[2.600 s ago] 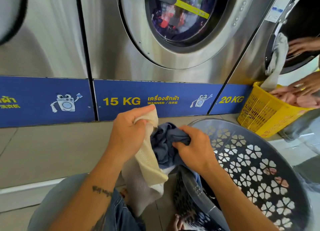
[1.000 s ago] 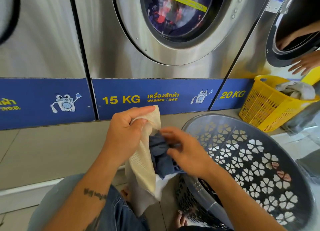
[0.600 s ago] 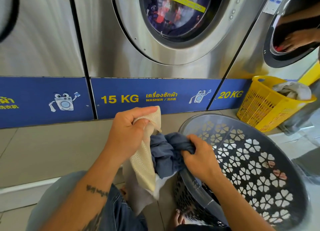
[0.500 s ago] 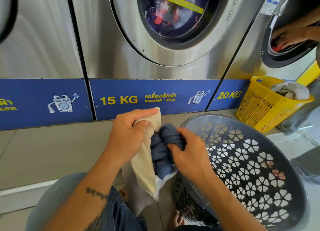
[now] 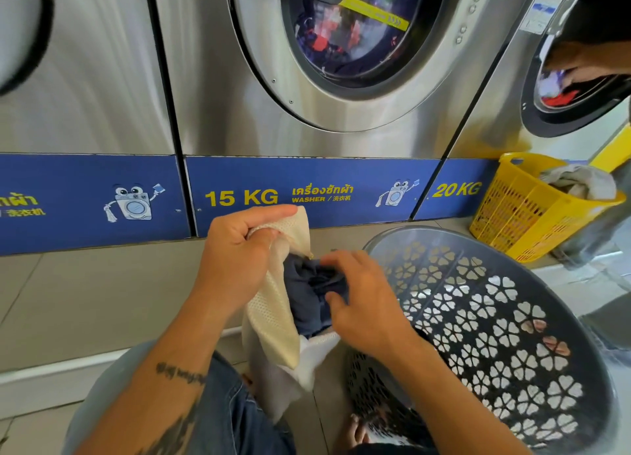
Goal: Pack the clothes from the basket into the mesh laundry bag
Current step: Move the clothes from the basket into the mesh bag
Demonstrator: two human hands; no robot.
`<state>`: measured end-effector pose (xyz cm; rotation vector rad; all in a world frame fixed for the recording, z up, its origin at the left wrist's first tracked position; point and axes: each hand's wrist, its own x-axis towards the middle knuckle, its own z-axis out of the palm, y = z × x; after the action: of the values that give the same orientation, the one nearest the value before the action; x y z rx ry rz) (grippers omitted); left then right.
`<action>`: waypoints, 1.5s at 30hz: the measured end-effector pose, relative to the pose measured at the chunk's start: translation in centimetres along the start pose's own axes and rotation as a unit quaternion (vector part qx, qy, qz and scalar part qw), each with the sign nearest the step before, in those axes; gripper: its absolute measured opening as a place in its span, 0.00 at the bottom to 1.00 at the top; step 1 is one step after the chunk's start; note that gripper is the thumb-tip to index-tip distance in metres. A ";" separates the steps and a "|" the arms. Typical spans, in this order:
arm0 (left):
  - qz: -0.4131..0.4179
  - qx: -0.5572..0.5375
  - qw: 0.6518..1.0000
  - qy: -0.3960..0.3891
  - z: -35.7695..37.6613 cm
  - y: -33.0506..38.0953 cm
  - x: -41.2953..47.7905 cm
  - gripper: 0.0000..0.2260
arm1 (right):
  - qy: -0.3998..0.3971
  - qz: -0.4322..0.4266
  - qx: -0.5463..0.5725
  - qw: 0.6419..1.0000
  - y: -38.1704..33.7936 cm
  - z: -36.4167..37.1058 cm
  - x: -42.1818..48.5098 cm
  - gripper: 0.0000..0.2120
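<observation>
A row of steel washing machines [image 5: 211, 106] is seen across the far side, with a yellow basket [image 5: 519, 212] of pale cloth set at the far right; neither is judged to belong to the packing.

The grey basket [image 5: 512, 335] is tipped toward the person at the near right. Its flower-cut wall is shown bare, while its bottom is hidden by the right forearm and by shadow, so how many clothes are left cannot be told.

The mesh bag [image 5: 273, 318] is held up just left of the basket rim, with its lower part hanging toward the floor. A blue garment [image 5: 307, 304] is lodged in its mouth, part of it sunk in and a bunched part showing above the edge.

The bag's top edge is gripped tightly in the left hand [image 5: 235, 260], by which the mouth is held open. The exposed bunch is grasped between the curled fingers and thumb of the right hand [image 5: 365, 304].

The task is judged to be under way: one garment is only partly packed, it is yet to be pushed fully down, and any remaining clothes are yet to be fetched.
</observation>
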<state>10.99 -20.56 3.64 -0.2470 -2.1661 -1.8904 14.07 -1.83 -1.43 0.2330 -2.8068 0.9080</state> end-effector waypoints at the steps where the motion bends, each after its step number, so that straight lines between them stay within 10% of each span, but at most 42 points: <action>1: 0.005 0.001 1.000 -0.006 0.1 0.1 0.0 0.22 | 0.005 0.019 -0.083 0.996 0.6 -0.6 0.1 0.28; 5: 0.025 0.003 0.999 -0.020 0.3 0.6 -0.1 0.22 | -0.158 0.085 -0.260 0.949 2.9 -0.7 0.4 0.37; 9: 0.025 -0.003 1.000 -0.016 -0.1 0.6 -0.3 0.22 | -0.121 0.018 -0.333 0.935 3.2 0.7 0.2 0.23; 15: 0.015 -0.001 1.000 -0.022 0.1 0.5 -0.2 0.22 | -0.003 0.020 0.031 0.999 -0.7 2.0 -0.5 0.01; 24: -0.013 0.038 0.999 -0.024 -0.3 -0.3 -0.1 0.21 | -0.262 0.126 0.021 0.957 -0.8 4.0 0.6 0.11; 30: -0.094 0.067 0.991 0.068 -1.8 -1.5 1.3 0.19 | -0.258 0.187 -0.137 0.938 -2.2 3.5 0.9 0.31; 37: -0.123 0.203 0.969 0.064 -2.0 -2.8 0.9 0.19 | -0.274 0.136 -0.231 0.924 -2.8 2.2 0.4 0.27; 41: -0.118 0.218 0.969 0.018 -1.1 -2.8 0.6 0.19 | -0.255 0.091 -0.122 0.955 -2.0 0.7 0.5 0.13; 45: -0.118 0.174 0.978 0.006 0.1 -2.6 0.2 0.20 | -0.133 0.069 0.050 0.987 1.1 -2.5 0.8 0.23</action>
<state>9.98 -20.80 1.21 0.0929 -2.5626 -1.5717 13.41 0.45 0.08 0.1897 -3.0564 1.1283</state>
